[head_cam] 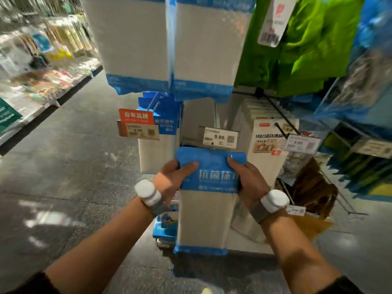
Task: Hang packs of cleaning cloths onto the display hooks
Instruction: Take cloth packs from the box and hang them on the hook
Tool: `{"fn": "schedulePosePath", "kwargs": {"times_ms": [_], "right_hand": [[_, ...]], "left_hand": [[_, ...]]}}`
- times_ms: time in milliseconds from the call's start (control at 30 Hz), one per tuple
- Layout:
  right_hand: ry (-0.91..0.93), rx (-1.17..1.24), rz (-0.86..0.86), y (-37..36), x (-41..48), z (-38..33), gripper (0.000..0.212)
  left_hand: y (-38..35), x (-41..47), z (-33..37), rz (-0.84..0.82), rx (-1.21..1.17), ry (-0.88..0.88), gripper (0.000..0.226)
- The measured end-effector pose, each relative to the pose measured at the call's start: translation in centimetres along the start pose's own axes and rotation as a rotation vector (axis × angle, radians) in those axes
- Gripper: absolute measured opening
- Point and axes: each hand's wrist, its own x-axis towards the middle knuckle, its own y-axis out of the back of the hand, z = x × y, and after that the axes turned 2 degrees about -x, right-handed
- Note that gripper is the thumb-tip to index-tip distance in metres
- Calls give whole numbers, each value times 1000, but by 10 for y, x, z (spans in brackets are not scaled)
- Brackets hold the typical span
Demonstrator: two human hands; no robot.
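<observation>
I hold a pack of cleaning cloths, white with a blue header and blue bottom band, upright in front of the display. My left hand grips the left side of its blue header, thumb across the front. My right hand grips the right side of the header. The pack's top edge sits just below a white price tag reading 9.99 at the tip of a display hook; the hook itself is hidden behind the tag. Two like packs hang on hooks above.
More blue-headed packs hang at the left behind an orange price tag. Another brand's cloth packs hang at the right on a black hook. Green items hang upper right. Grey aisle floor lies left.
</observation>
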Motion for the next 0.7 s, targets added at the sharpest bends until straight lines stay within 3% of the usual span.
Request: {"fn": "schedulePosePath", "kwargs": {"times_ms": [233,467,633,700], "right_hand": [[62,60,26,-10,5,-33,26],[130,-5,18,-9,22,-54,27],[87,-37,38,-12,34,-46,23],[63,-16,53,-11,41,-47,22]], "left_hand": [[-20,17,34,-48,-96,1,14],[-27,29,41,-57,-120,-90,20],[-23,40,31,51,-87,-32,43],[-22,43,30,40,-69,-47,38]]}}
